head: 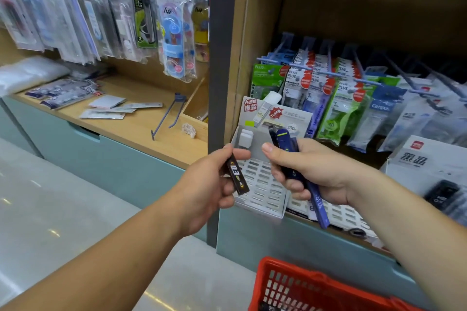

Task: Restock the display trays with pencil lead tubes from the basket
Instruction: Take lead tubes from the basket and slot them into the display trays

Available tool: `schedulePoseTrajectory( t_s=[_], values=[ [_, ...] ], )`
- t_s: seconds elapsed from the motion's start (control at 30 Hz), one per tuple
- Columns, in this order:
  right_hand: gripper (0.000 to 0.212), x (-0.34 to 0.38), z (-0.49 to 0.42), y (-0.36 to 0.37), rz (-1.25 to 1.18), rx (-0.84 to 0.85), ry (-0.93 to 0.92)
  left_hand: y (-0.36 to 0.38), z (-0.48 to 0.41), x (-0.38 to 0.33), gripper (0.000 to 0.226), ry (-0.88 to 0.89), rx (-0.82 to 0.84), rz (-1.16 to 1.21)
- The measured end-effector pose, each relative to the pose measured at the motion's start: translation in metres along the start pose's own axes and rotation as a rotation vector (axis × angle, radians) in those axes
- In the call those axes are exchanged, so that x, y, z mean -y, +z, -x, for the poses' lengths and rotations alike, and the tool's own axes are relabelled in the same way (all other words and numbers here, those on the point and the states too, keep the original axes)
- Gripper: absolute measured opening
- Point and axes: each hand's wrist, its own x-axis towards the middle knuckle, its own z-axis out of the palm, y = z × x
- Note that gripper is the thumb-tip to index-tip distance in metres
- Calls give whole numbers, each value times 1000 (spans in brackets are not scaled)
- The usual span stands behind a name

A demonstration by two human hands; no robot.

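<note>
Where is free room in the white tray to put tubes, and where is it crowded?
Most slots of the white display tray are bare, between the left hand and right hand. White tubes fill its back-left corner; hanging packets crowd behind it.

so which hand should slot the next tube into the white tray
Left, probably: the left hand pinches one black tube at the white tray, ready to drop in. The right hand grips a bundle of blue tubes.

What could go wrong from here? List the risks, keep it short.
1. The right hand grips several blue tubes at once; one could slip and fall past the red basket.
2. The left hand pinches a differently coloured dark tube; it might land in the wrong slot of the white tray.
</note>
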Motion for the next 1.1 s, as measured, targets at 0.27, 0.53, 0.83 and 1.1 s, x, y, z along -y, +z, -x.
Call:
schedulePoseTrajectory(
  t_s=[0.27,0.53,0.83,1.1],
  values=[
    [29,-19,25,-18,120,94,121,33,10,5,33,164,-68,-239],
    [28,-36,40,-37,142,115,139,69,8,15,32,196,22,-365],
    [27,-53,49,-78,120,-132,111,93,-22,22,11,288,-79,-311],
    [36,-76,36,-100,-64,-377,105,99,-60,24,12,563,-185,-701]
  ],
)
